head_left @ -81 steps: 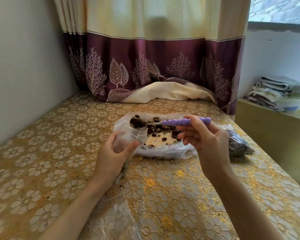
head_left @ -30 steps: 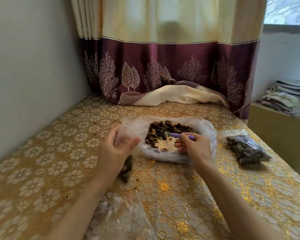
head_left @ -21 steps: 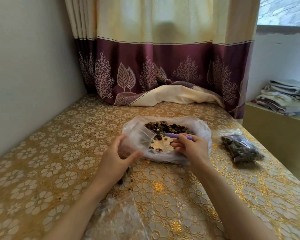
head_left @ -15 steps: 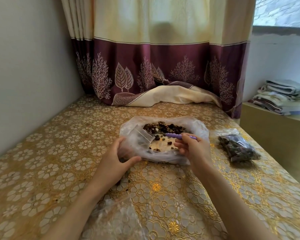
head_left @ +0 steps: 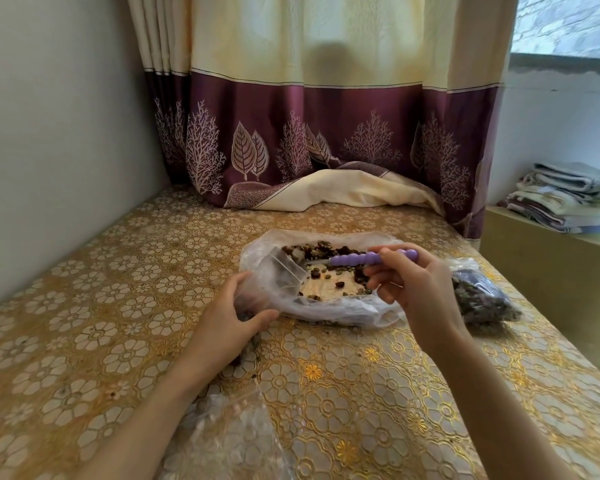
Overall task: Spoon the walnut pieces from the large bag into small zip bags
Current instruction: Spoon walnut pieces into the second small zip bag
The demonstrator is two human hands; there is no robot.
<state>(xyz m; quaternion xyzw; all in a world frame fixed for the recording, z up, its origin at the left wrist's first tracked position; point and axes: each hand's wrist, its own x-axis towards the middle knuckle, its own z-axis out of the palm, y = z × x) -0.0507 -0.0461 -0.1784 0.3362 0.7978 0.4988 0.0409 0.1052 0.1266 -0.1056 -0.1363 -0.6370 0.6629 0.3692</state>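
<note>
A large clear bag [head_left: 329,308] lies open on the table with dark walnut pieces [head_left: 323,251] inside it. My left hand [head_left: 227,323] holds a small clear zip bag [head_left: 284,271] upright at the large bag's left rim, its mouth open. My right hand [head_left: 409,282] grips a purple-handled spoon [head_left: 357,259], raised above the large bag. The spoon's bowl points left and sits at the small bag's mouth. Some walnut pieces show in the small bag's bottom under my left hand.
A filled bag of walnuts [head_left: 478,299] lies to the right of the large one. Empty clear zip bags [head_left: 232,434] lie near the front under my left forearm. A curtain [head_left: 326,140] hangs at the back. Folded cloths [head_left: 565,199] rest on a shelf at right.
My right hand lifted the spoon out of the walnuts and swung its bowl left to the small bag's mouth. My left hand kept hold of the small bag.
</note>
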